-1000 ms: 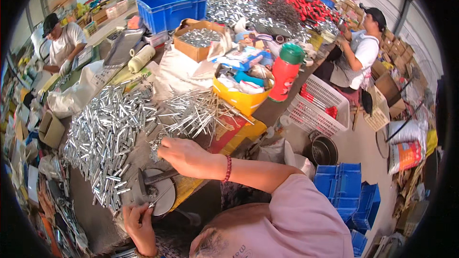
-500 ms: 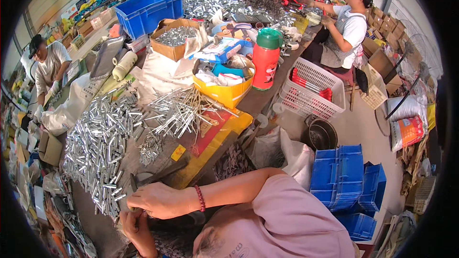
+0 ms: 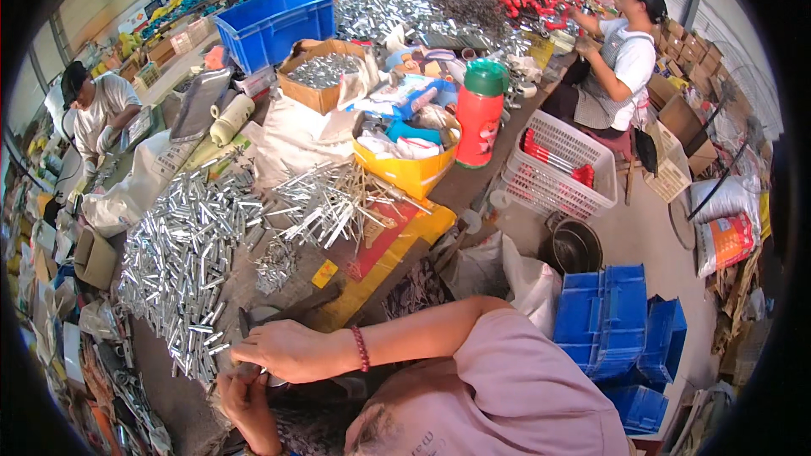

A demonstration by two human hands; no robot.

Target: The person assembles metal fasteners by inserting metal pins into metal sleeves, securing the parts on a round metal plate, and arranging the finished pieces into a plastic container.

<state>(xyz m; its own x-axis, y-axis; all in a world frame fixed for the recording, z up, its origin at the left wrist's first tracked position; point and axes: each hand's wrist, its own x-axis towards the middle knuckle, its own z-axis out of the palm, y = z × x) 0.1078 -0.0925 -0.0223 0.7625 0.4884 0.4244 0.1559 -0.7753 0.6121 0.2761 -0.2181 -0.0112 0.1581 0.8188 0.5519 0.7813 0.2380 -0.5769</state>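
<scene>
A heap of silver tubes spreads at left, seemingly for easy reach; by its near end the left hand meets the right hand, fingers bunched together, though what they grip, if anything, I cannot tell; small metal pieces and thin rods lie beyond, apparently piled by kind.

Right hand, red beaded bracelet at wrist, bends over left hand at near side of workbench; fingers close together, whatever lies between mostly hidden. Just beyond: big pile of silvery tubes, small heap of metal bits, spread of thin rods. Farther back, yellow container beside green-lidded red jar. Blue crates at right, on floor.
</scene>
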